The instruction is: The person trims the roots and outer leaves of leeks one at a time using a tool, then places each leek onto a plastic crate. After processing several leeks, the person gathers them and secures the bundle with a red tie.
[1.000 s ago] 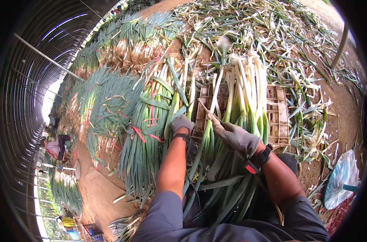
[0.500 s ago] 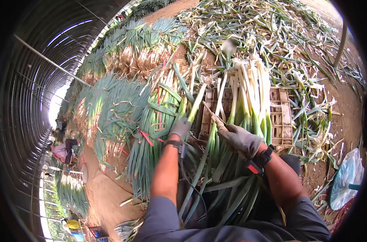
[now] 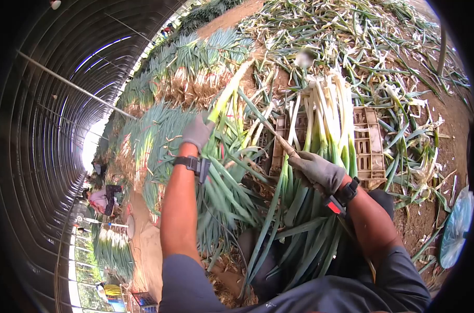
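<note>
My gloved left hand (image 3: 197, 130) is closed around a green onion (image 3: 229, 91), whose pale root end points up and right and whose leaves trail below. In my gloved right hand (image 3: 318, 171) is a brownish stalk (image 3: 285, 146), its tip pointing up and left. Just beyond that hand, peeled green onions (image 3: 325, 112) with white stems lie across a brown plastic crate (image 3: 368, 143), their leaves hanging toward my lap. Unpeeled green onions (image 3: 226, 190) are heaped between my left arm and the crate.
Bundled green onions (image 3: 195, 55) stand in rows at the upper left. Leaf scraps (image 3: 346, 31) cover the ground beyond the crate. A clear plastic bag (image 3: 456, 229) lies at the right. A person (image 3: 104, 200) is at the far left, near a metal pole (image 3: 75, 81).
My left hand has moved up and left, carrying the green onion away from the crate. The right hand stays near the crate with its stalk. The whole view has shifted slightly.
</note>
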Demonstrator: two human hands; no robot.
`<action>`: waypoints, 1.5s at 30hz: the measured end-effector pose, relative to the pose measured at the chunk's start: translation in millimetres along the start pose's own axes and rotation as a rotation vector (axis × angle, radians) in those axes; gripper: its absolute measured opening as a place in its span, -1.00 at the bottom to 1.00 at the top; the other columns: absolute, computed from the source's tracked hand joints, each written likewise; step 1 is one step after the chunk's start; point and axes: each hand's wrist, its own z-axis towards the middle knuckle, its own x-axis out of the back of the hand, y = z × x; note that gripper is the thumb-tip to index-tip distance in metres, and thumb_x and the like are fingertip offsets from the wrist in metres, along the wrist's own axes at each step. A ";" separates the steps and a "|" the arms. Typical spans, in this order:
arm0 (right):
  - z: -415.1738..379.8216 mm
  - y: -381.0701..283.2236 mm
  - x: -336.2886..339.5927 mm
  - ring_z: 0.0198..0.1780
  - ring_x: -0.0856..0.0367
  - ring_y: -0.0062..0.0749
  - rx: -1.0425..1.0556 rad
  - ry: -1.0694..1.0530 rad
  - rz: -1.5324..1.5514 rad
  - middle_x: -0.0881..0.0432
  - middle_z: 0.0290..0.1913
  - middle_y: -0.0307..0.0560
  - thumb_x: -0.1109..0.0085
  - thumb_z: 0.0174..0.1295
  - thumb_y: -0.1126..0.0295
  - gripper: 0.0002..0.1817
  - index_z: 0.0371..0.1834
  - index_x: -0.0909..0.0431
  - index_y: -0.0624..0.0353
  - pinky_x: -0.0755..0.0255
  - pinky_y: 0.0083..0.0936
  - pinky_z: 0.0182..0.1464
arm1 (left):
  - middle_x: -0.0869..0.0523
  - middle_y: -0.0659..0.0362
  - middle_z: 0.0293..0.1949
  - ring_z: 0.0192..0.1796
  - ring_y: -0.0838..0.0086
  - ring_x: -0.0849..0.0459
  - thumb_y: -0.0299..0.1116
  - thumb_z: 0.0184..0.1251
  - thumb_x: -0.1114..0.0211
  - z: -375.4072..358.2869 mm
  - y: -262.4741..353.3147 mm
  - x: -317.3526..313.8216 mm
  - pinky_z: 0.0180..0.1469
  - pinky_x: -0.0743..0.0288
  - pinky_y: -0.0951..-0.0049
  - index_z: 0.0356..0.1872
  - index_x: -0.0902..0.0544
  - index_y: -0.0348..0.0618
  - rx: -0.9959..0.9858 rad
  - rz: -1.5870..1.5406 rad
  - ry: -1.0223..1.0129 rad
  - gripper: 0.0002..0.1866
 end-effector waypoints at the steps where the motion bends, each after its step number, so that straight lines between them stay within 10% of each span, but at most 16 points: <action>1: -9.3 -7.2 -1.7 -0.61 -0.48 -0.60 0.017 -0.025 0.031 -0.50 -0.44 -0.27 -0.09 0.47 -0.13 -0.47 -0.03 -0.52 0.22 -0.30 -0.59 -0.64 | -0.77 -0.16 0.05 0.12 -0.09 -0.71 -0.01 0.34 -0.29 -3.8 22.5 26.0 0.20 -0.56 0.04 0.15 -0.65 -0.14 -0.003 0.000 -0.060 -0.50; 5: -12.8 -3.2 -10.2 -0.57 -0.54 -0.62 0.123 -0.081 0.134 -0.54 -0.37 -0.30 -0.09 0.49 -0.06 -0.52 0.01 -0.53 0.21 -0.36 -0.63 -0.60 | -0.77 -0.14 0.04 0.09 -0.09 -0.73 -0.05 0.30 -0.32 7.9 55.2 49.9 0.17 -0.59 0.04 0.10 -0.70 -0.12 -0.065 0.221 -0.225 -0.54; 19: -36.4 29.9 -14.4 -0.63 -0.56 -0.40 -0.157 0.093 -0.301 -0.59 -0.50 -0.10 0.08 0.45 -0.33 -0.29 -0.17 -0.59 0.22 -0.38 -0.41 -0.66 | -0.78 -0.13 0.01 0.05 -0.04 -0.73 -0.22 0.27 -0.33 -105.7 82.8 -227.1 0.08 -0.60 0.14 0.01 -0.72 -0.23 0.070 -0.527 -0.569 -0.63; 23: -45.9 23.7 -28.1 -0.60 -0.57 -0.38 -0.185 0.096 -0.362 -0.61 -0.43 -0.09 0.08 0.44 -0.36 -0.24 -0.11 -0.57 0.26 -0.38 -0.41 -0.68 | -0.73 -0.11 -0.05 -0.01 0.00 -0.71 -0.35 0.24 -0.33 -129.9 55.1 -239.3 0.00 -0.58 0.17 -0.03 -0.71 -0.19 -0.501 -0.399 -0.369 -0.71; 29: -52.7 11.4 -55.8 -0.60 -0.57 -0.29 -0.132 0.146 -0.560 -0.56 -0.54 -0.06 0.14 0.50 -0.29 -0.25 -0.29 -0.61 0.31 -0.50 -0.28 -0.44 | -0.75 0.03 -0.15 -0.11 0.33 -0.71 -0.02 0.33 -0.26 -154.9 65.1 -211.3 -0.03 -0.57 0.28 0.05 -0.70 -0.24 -0.130 -0.889 -0.518 -0.52; 35: -14.4 9.0 -78.9 -0.52 -0.65 -0.24 -0.046 0.279 -0.666 -0.65 -0.44 0.01 0.17 0.49 -0.24 -0.29 -0.01 -0.57 0.32 -0.57 -0.27 -0.41 | -0.66 0.00 -0.06 -0.04 0.30 -0.63 0.01 0.46 -0.20 -186.3 61.9 -227.3 0.00 -0.55 0.28 0.25 -0.53 -0.15 0.332 -1.533 -0.707 -0.47; 40: 38.5 -3.6 -86.6 -0.55 -0.51 -0.42 -0.123 0.249 -0.877 -0.56 -0.47 -0.16 0.05 0.48 -0.10 -0.47 0.05 -0.50 0.21 -0.42 -0.37 -0.49 | -0.70 -0.17 0.01 0.06 0.15 -0.69 0.10 0.43 -0.22 -194.8 66.9 -225.7 0.08 -0.56 0.18 0.42 -0.41 -0.16 0.167 -1.038 -0.506 -0.30; 45: 47.7 -3.2 -93.6 -0.22 -0.80 0.00 -0.199 0.200 -0.963 -0.76 -0.20 0.26 0.13 0.47 -0.14 -0.33 0.17 -0.55 0.32 -0.63 -0.17 -0.12 | -0.70 -0.09 0.11 0.16 0.23 -0.68 0.17 0.45 -0.26 -199.0 43.7 -238.4 0.23 -0.49 0.27 0.54 -0.32 -0.07 -0.077 -1.297 -0.582 -0.21</action>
